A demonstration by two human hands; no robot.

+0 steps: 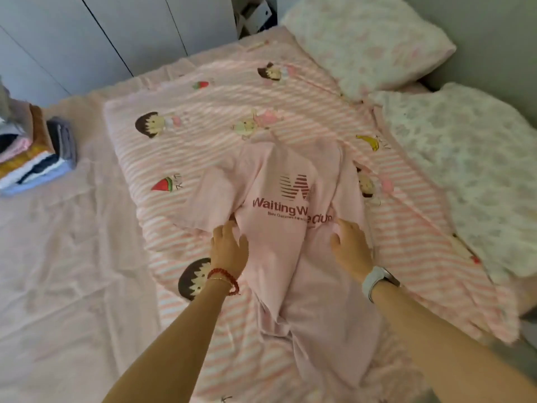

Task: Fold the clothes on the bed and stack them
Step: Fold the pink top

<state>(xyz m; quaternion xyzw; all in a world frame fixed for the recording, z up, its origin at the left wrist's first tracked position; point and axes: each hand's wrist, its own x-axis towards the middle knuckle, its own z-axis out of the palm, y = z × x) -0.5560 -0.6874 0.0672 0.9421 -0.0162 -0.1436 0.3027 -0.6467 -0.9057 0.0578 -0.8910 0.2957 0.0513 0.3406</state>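
Pink T-shirt (pixel 279 216) lies rumpled in the middle of the striped cartoon quilt (pixel 203 112), printed side up, dark red "Waiting W…" lettering partly lost in a fold. Its lower part bunches into a narrow ridge running toward the camera

Left hand (pixel 228 248) rests on the shirt's left side just below the print; fingers reach onto the cloth near a fold, can't tell whether they pinch it or only press. Red bead bracelet (pixel 225 279) on that wrist

Right hand (pixel 350 247) rests on the shirt's right side, level with the left, fingers spread and fairly straight, flat on the fabric. Grey watch (pixel 377 282) on that wrist

Hands are apart, with the shirt's centre ridge between them

Stack of folded clothes (pixel 35 152) sits far left of the shirt, off the quilt, on the plain pink sheet (pixel 64 257); mixed colours: blue, white, orange, pink, grey

Two floral pillows (pixel 366 39) lie beyond and to the right of the shirt. White wardrobe doors (pixel 101 30) stand behind the quilt, upper left
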